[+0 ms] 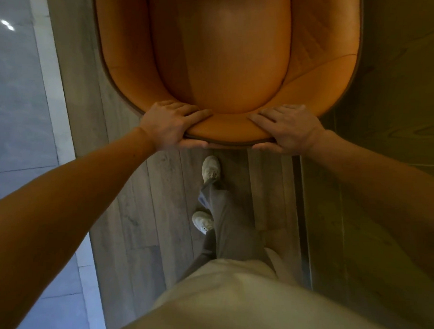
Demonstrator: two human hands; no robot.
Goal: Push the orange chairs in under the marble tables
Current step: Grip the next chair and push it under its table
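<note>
- Orange leather covers the chair (221,52), a rounded tub seat seen from above. It fills the far middle of the view, with the rim of its back nearest the person.
- The left hand (171,125) grips the near rim of the chair back on its left side. Its fingers are curled over the top onto the inner padding and the thumb is tucked under the outer edge.
- The right hand (287,129) holds the same rim on the right side in the same way, fingers over the padding and thumb beneath.
- A short stretch of bare rim lies between the two hands, and both forearms reach out from the near corners.
- The chair stands on a plank floor (154,199) of grey-brown boards that run from near to far.
- To the left lie glossy grey tiles (12,93), and a pale strip (51,70) divides them from the planks.
- To the right is a darker, yellowish wood-grain surface (387,122); I cannot tell what it belongs to.
- Just near of the rim are two white shoes (211,167), one ahead of the other, below grey trousers (228,227) and a pale shirt (230,301).
</note>
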